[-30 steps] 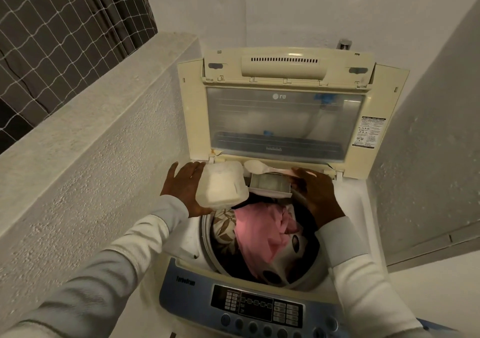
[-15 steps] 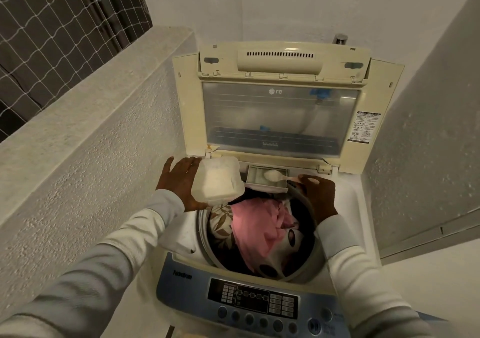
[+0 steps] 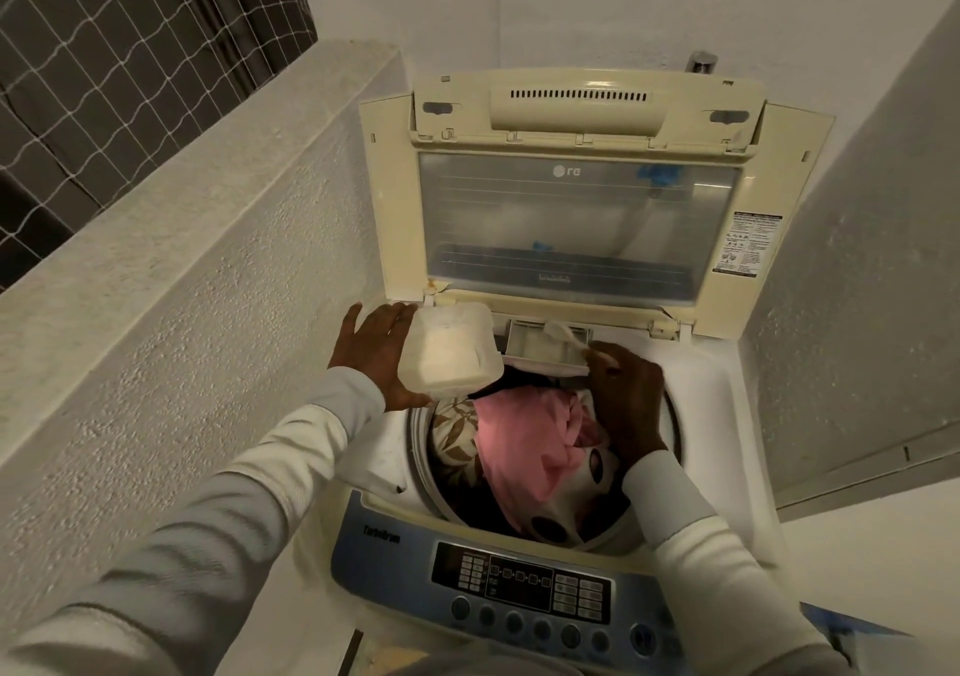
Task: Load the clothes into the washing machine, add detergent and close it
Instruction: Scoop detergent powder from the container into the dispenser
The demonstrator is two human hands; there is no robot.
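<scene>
I judge this the detergent step: the washing machine (image 3: 701, 389) has its lid (image 3: 576, 218) up at twelve o'clock and clothes (image 3: 519, 441) in the drum, so next I empty the scoop, then shut the lid. My left hand (image 3: 371, 353) holds the detergent tub (image 3: 449, 355) at ten o'clock. My right hand (image 3: 623, 394) pinches what looks like a scoop (image 3: 563, 335) over the tray (image 3: 530, 345).

Open washing machine (image 3: 698, 389), clothes (image 3: 524, 431) piled inside

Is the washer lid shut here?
No, the lid stands open behind the drum, while the left hand holds a tub and the right hand a spoon over the drawer.
</scene>
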